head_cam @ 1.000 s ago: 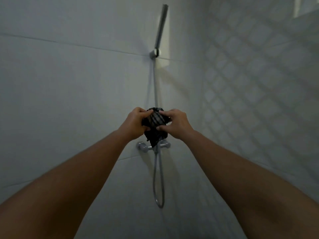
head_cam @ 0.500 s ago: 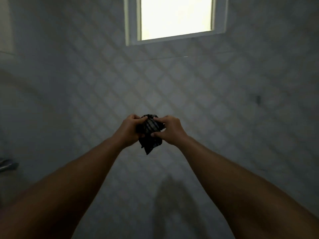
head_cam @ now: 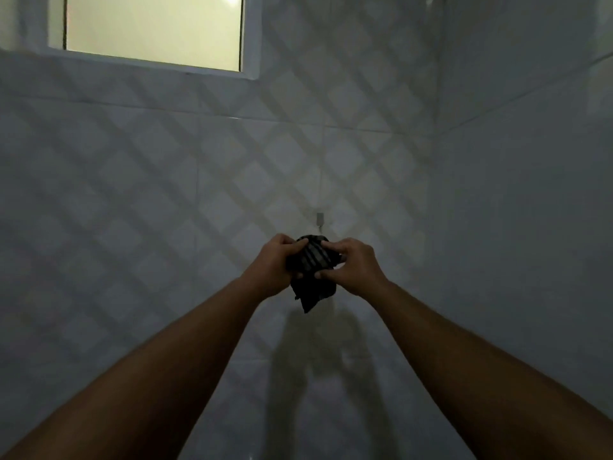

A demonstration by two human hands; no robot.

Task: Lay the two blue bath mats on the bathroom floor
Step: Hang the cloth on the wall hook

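Note:
Both arms reach out in front of me at chest height. My left hand (head_cam: 277, 264) and my right hand (head_cam: 353, 265) each grip one side of a small dark striped cloth (head_cam: 311, 272), bunched between them with a corner hanging down. No blue bath mat shows in the head view, and the floor is out of frame.
A diamond-patterned tiled wall (head_cam: 166, 194) faces me, with a bright frosted window (head_cam: 154, 28) at upper left. A small metal hook (head_cam: 319, 218) sits on the wall just above my hands. A plain tiled wall (head_cam: 530, 194) meets it at the right corner.
My view has swung right, from the shower fitting past the window to the corner with the hook. Both hands keep the same grip on the cloth.

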